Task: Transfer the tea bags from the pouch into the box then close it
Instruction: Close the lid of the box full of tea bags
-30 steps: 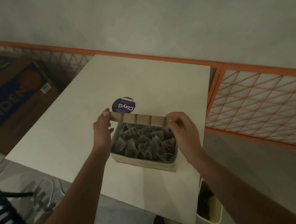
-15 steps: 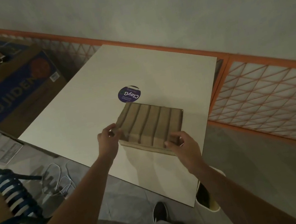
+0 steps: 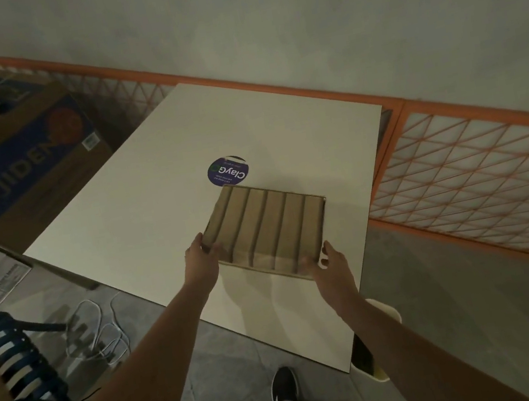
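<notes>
The brown ribbed box lies on the white table with its lid down flat, so the tea bags are hidden inside. My left hand grips the box's near left corner. My right hand holds the near right corner, fingers on the front edge. A round purple pouch printed "ClayG" lies flat just beyond the box.
A large cardboard carton printed "FUJIDEN" stands left of the table. A white bin sits under the table's near right corner. White cables lie on the floor, and a striped chair is at the lower left. An orange lattice rail runs along the wall.
The lid has come down over the tea bags and now lies flat. Both hands slid from the far lid edge to the box's near corners.
</notes>
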Demonstrator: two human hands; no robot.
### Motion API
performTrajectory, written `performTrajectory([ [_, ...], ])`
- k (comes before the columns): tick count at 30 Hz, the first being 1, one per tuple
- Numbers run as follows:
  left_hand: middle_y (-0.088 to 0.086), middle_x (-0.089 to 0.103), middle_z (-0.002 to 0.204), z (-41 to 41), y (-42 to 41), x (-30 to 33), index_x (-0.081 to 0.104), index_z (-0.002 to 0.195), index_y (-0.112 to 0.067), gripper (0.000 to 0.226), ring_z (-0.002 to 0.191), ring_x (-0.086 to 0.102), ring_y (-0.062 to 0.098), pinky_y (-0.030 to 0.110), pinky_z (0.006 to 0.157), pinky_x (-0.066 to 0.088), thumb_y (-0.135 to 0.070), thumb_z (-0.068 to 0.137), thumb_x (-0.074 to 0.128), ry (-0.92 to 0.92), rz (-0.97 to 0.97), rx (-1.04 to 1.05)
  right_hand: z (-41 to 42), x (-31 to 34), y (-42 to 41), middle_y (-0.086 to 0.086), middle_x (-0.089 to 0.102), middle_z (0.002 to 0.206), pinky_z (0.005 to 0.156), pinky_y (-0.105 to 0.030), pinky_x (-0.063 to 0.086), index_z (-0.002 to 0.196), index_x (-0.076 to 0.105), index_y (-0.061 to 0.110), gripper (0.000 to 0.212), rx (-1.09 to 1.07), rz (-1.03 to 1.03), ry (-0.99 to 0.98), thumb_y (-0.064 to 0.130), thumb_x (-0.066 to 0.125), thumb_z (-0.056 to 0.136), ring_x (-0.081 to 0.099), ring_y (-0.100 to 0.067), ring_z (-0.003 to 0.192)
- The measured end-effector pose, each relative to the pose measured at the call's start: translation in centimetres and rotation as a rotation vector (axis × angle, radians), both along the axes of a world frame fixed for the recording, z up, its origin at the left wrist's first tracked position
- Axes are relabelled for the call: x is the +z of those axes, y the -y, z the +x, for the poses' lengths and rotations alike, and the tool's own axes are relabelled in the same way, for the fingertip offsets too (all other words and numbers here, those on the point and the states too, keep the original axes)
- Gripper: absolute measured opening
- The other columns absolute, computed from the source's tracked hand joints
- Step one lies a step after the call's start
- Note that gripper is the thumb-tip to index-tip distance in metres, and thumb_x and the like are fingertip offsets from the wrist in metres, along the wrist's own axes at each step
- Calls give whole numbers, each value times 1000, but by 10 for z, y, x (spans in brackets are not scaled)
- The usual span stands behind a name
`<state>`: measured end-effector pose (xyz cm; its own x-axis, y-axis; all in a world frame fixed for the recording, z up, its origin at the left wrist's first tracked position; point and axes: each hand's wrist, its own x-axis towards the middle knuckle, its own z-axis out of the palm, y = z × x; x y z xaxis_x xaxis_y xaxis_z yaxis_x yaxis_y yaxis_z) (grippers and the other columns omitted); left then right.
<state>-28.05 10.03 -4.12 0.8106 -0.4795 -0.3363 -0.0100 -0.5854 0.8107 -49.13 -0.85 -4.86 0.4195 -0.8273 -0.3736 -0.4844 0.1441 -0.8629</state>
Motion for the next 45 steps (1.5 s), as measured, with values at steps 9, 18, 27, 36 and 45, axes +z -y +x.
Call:
performTrajectory([
  [9,10,65,114,7,6,-5,55,126,-13,32,110,61,32,48,98,51,-6,97,45,-139,-111,-22,9,3,-5,-1,59,118,59,-4,36,138,48,16,39,29,-91,55,16,49,99,52,-8,91],
  [18,11,63,116,34,24,12,54,126,-13,33,109,61,30,47,99,51,-3,97,42,-149,-218,13,40,19,20,8,63,114,64,-9,39,136,51,26,40,33,-68,132,17,51,97,55,5,91],
  [27,12,63,107,121,65,37,56,112,-14,24,99,60,28,46,98,49,-1,97,42,-136,-278,-45,127,38,60,4,67,100,52,-9,39,126,58,23,34,-43,-139,116,16,52,94,59,-4,81],
  [36,10,64,89,241,109,33,61,107,-5,25,84,58,25,37,83,48,8,93,45,-168,-236,-148,240,29,86,-3,67,117,66,-18,44,137,55,21,43,-232,-42,125,17,52,94,62,-17,98],
  [45,0,47,68,300,155,17,56,86,-11,28,60,41,13,20,55,35,13,92,42,-234,-200,-279,295,22,116,-2,67,113,69,-26,45,132,59,20,47,-361,6,86,24,47,87,62,-23,103],
])
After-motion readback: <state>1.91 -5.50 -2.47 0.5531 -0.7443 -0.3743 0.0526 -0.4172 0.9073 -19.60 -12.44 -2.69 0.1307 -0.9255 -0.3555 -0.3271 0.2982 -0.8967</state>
